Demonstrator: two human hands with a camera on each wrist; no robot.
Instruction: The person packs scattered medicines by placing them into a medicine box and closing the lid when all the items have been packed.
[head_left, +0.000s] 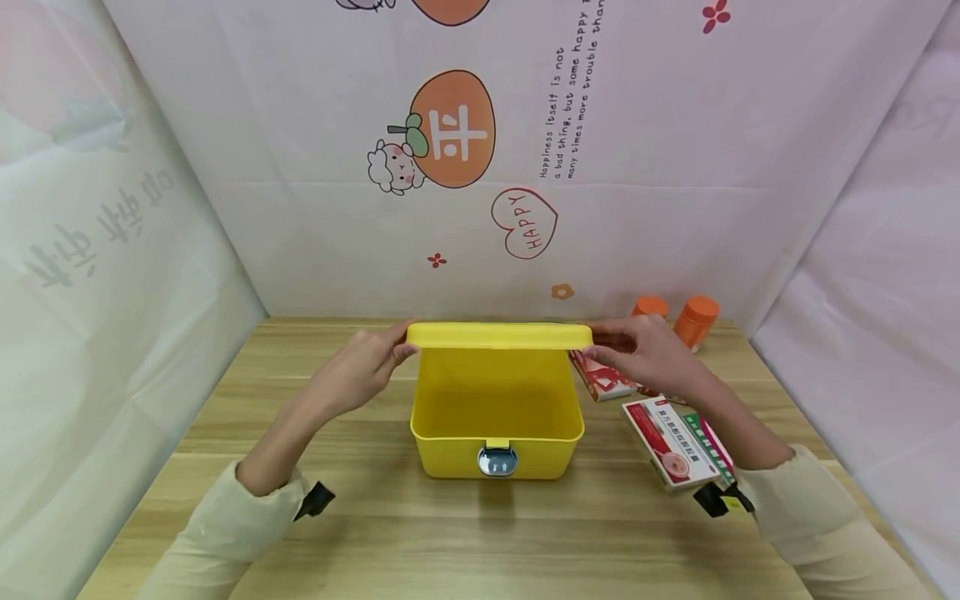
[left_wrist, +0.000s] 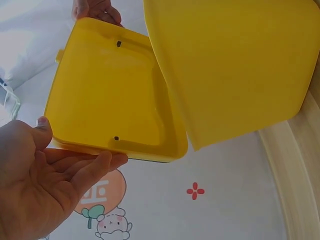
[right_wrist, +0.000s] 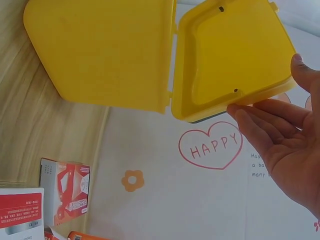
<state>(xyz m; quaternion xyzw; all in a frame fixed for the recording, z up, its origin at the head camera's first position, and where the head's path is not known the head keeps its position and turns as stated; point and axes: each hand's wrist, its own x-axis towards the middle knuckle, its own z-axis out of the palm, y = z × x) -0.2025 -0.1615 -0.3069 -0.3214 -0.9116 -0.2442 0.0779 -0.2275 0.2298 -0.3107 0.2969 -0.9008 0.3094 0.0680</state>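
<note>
A yellow plastic box [head_left: 453,460] stands on the table with its hinged lid [head_left: 498,336] raised at the back. Its inside is bare, and a clear latch [head_left: 497,461] hangs on the front wall. My left hand [head_left: 352,379] holds the lid's left edge, thumb in front and fingers behind. At the lid's right edge, my right hand [head_left: 663,354] grips in the same way. From the left wrist view, the lid's underside [left_wrist: 100,90] shows two small dark holes. Thumb and fingers of the right hand [right_wrist: 285,130] span the lid's rim in the right wrist view.
To the right of the box lie several medicine boxes, among them a red-and-white box [head_left: 670,442], a green one [head_left: 708,446] and another red one [head_left: 603,379]. Orange-capped bottles [head_left: 696,321] stand behind the right hand. A printed cloth [head_left: 337,242] hangs at the back.
</note>
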